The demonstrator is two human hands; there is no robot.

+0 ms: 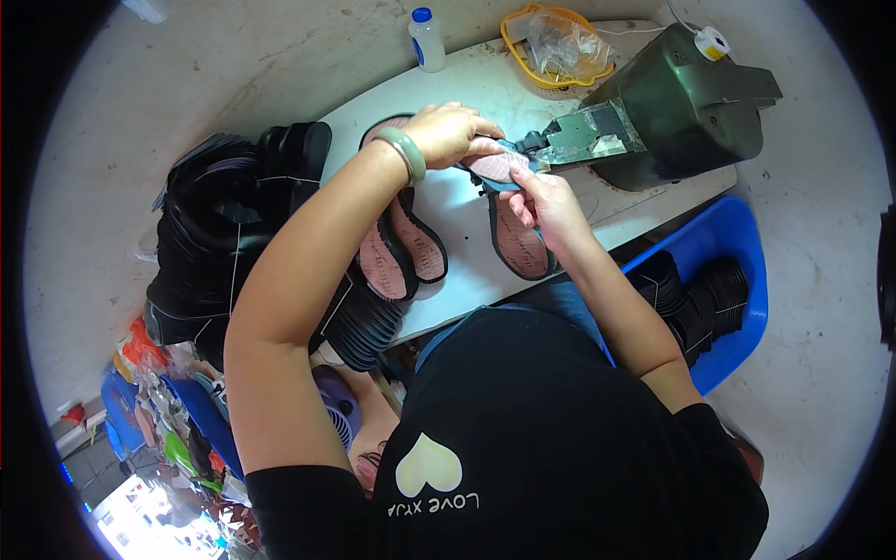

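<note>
Insole (pixel 497 168), pink with dark edge, sits pinched between both hands at the machine (pixel 672 103) nose: left hand (pixel 448 133) fingers curled over it, right hand (pixel 546 201) fingers gripping beneath, above the tabletop (pixel 467 280).

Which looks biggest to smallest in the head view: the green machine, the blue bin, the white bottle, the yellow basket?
1. Green machine.
2. Blue bin, roughly similar; partly hidden by the arm, so this order is unsure.
3. Yellow basket.
4. White bottle, smallest.
</note>
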